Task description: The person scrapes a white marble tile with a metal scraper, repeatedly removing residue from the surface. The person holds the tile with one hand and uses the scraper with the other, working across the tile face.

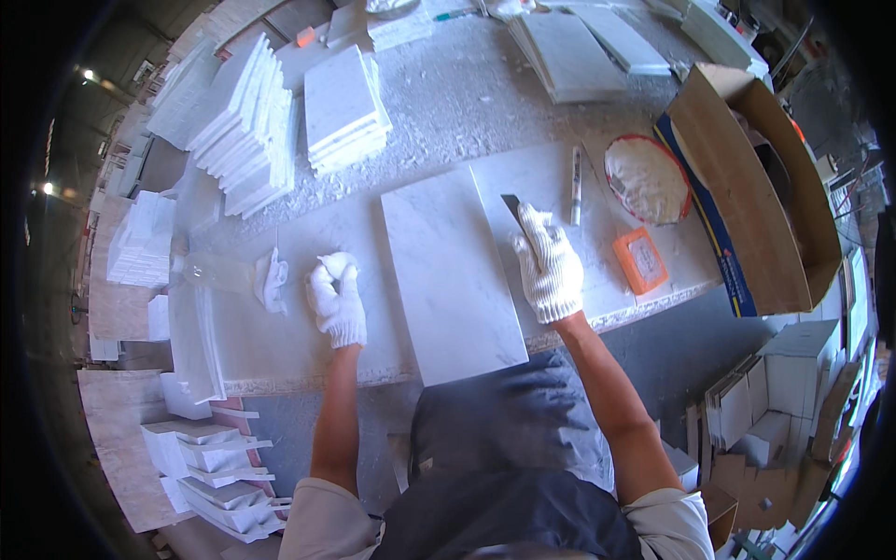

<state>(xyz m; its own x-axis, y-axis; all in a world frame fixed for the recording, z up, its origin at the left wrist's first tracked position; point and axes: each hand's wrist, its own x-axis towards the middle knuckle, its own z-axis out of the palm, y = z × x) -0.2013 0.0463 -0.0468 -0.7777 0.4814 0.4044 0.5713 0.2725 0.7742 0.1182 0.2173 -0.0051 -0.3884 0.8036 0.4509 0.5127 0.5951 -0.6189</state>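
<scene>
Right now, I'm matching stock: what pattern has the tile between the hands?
The tile is white, faintly grey-veined: head view.

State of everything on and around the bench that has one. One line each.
Left hand: gloved, closed on white wad
Right hand: gloved, holding dark flat tool
Marble slab: lying flat, nothing on it
Pen: lying down, cap unclear
Cardboard box: open
Leftmost slab stack: edges uneven
Clear bottle: upright or lying, can't tell

Dusty workbench [448, 103] (grit-strewn) under white slab [453, 280], orange block [640, 260].
</scene>
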